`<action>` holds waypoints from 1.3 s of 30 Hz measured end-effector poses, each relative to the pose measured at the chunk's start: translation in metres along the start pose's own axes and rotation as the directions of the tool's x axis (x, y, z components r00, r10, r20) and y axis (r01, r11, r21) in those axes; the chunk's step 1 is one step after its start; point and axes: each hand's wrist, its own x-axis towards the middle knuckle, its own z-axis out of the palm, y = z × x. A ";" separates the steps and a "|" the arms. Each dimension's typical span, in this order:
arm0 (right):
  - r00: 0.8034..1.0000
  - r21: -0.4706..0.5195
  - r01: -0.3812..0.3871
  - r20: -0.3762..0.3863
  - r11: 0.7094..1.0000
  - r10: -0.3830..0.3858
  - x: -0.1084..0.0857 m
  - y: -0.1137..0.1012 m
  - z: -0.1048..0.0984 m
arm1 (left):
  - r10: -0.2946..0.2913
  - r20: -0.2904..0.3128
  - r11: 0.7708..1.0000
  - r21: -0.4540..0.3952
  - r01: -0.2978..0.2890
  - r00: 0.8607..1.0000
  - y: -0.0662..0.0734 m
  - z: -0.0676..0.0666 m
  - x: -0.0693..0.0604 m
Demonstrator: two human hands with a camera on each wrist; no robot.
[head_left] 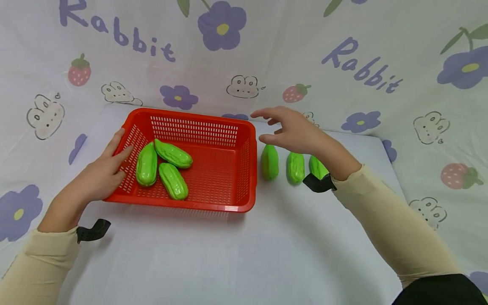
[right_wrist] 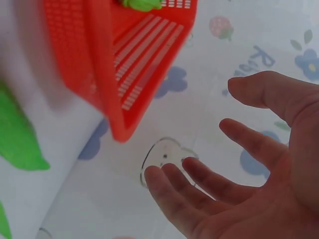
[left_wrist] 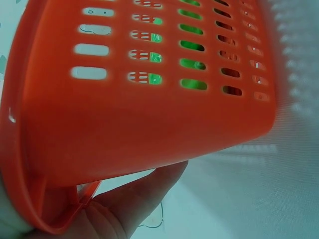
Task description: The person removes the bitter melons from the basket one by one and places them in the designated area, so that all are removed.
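A red plastic basket point(head_left: 213, 205) with slotted walls stands on the white table. My left hand point(head_left: 101, 176) grips its left rim; in the left wrist view the thumb point(left_wrist: 144, 196) lies against the outside of the wall. Three glossy, ridged green vegetables, shaped like bitter melons, lie in the basket's left part; one of them point(head_left: 173, 181) is nearest the front. To the right of the basket, my right hand point(head_left: 291, 129) hovers with nothing in it, its fingers spread and slightly bent. Below it, three more such vegetables point(head_left: 270, 163) lie in a row, the rightmost point(head_left: 317, 167) partly hidden by the wrist.
Behind the table point(head_left: 244, 258) hangs a white cloth point(head_left: 274, 46) printed with purple flowers, strawberries and rabbits. A black wrist strap point(head_left: 319, 183) is on the right arm, another point(head_left: 93, 230) on the left. The basket's right wall stands close to the leftmost loose vegetable.
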 end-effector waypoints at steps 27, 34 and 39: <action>0.989 -0.014 0.127 0.080 0.992 -0.126 0.039 -0.054 0.038 | 0.002 0.000 1.000 0.004 -0.002 1.000 0.000 0.001 -0.002; 0.983 -0.012 0.146 0.111 0.989 -0.143 0.042 -0.062 0.049 | 0.000 0.002 1.000 -0.004 0.000 1.000 0.000 0.004 -0.002; 0.979 0.006 0.155 0.135 0.988 -0.155 0.045 -0.065 0.058 | 0.014 -0.010 1.000 0.016 -0.014 1.000 -0.002 0.003 -0.001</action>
